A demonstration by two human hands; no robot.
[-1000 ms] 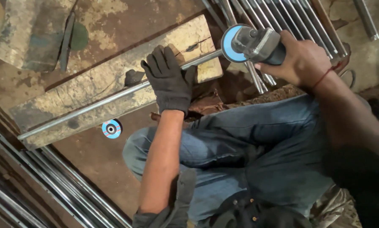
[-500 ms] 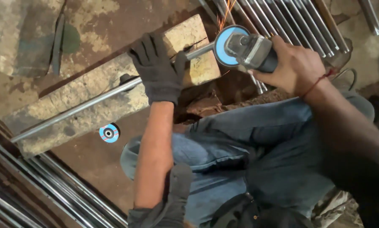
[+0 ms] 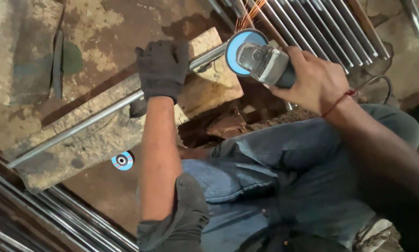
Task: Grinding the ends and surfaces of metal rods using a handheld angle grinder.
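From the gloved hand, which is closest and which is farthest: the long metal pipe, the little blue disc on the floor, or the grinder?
In the head view, from the left hand:
1. Metal pipe, right under its grip.
2. Grinder, to its right, in the right hand.
3. Small blue disc, lower left on the floor.

- My left hand [image 3: 161,69] presses the pipe [image 3: 78,126] onto the wooden plank [image 3: 97,135], so that stretch is blocked.
- My right hand [image 3: 312,79] and the grinder [image 3: 260,58] fill the gap at the pipe's end; sparks fly beyond.
- Stacked rods [image 3: 321,28] wall off the far side.
- More rods [image 3: 55,214] crowd the near-left floor.
- Bare floor lies open around the spare disc [image 3: 122,160].
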